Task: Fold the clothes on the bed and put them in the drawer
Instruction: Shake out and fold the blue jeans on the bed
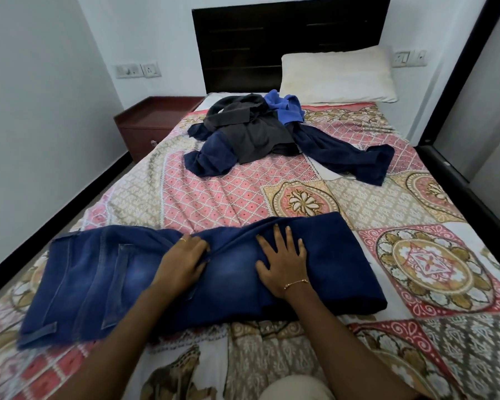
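A pair of blue jeans (98, 284) is laid across the near part of the bed (401, 203), on the patterned bedspread (214, 197), with the waist part at the left and a folded part at the right. The left hand (181, 262) is placed on the middle of the jeans with the fingers bent a little into a crease of the cloth; whether the cloth is pinched cannot be told. The right hand (282, 264) is pressed flat on the jeans, with the fingers spread wide and nothing held. Farther up the bed, well apart from the jeans, a pile of clothes (257, 134) is seen, dark grey, navy and bright blue. Behind the pile, a white pillow (337, 76) is leaned against the dark headboard (243, 44). At the left of the bed a brown bedside cabinet (147, 125) is placed against the wall.
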